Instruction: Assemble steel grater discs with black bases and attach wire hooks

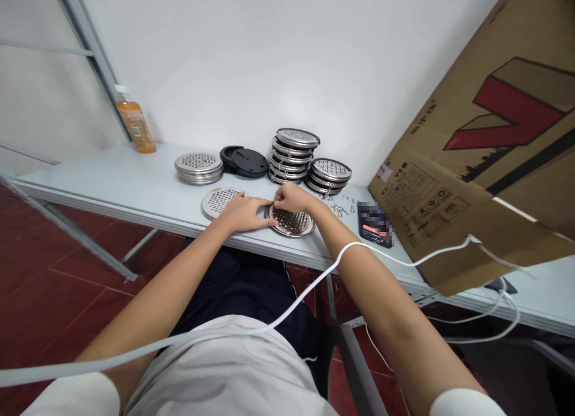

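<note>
Head view: a shiny perforated disc [294, 223] lies near the table's [135, 182] near edge, right of a paler perforated plate [219, 201]. The left hand [245, 213] has thumb and fingers parted, thumb at the disc's left rim; the right hand's [291, 198] fingers curl over its far left part, their grip impossible to tell

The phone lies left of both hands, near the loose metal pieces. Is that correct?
Wrong side: the head view shows the phone to the right of both the left hand and the right hand, near the loose metal pieces.
</note>
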`<act>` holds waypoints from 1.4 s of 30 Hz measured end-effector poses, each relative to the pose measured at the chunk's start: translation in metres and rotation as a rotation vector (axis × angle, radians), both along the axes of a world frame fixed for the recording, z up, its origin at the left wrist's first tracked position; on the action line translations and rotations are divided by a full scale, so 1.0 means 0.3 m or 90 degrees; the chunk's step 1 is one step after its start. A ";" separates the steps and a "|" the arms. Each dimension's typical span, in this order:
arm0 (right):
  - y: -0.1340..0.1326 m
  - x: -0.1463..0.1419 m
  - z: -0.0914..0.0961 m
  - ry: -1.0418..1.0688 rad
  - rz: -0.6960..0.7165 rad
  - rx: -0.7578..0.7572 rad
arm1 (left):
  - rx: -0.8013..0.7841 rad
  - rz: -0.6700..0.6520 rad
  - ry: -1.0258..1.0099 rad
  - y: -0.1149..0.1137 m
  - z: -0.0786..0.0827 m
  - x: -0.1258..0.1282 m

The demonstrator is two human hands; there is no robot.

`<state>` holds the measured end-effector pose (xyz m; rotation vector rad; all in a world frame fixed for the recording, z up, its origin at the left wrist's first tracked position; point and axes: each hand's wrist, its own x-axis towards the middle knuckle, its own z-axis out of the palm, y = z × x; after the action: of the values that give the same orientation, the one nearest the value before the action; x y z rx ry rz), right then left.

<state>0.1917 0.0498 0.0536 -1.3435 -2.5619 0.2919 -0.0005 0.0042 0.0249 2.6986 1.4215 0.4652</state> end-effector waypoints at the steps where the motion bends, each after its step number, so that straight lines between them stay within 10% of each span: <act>1: -0.004 0.002 0.005 0.007 0.003 0.003 | 0.001 0.002 -0.001 0.000 0.000 0.001; 11: -0.061 0.049 0.062 0.120 -0.042 0.190 | -0.022 0.015 0.009 -0.001 0.011 0.002; 22: -0.109 0.348 0.176 0.277 -0.277 0.274 | -0.056 -0.018 0.031 0.023 0.056 -0.051; 42: -0.029 0.368 0.108 -0.072 -0.247 0.006 | -0.011 0.000 0.002 0.067 0.021 0.015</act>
<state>0.3021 0.0410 0.0860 -1.8573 -2.3113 0.1337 0.0042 0.0242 0.0311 2.6872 1.4200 0.4482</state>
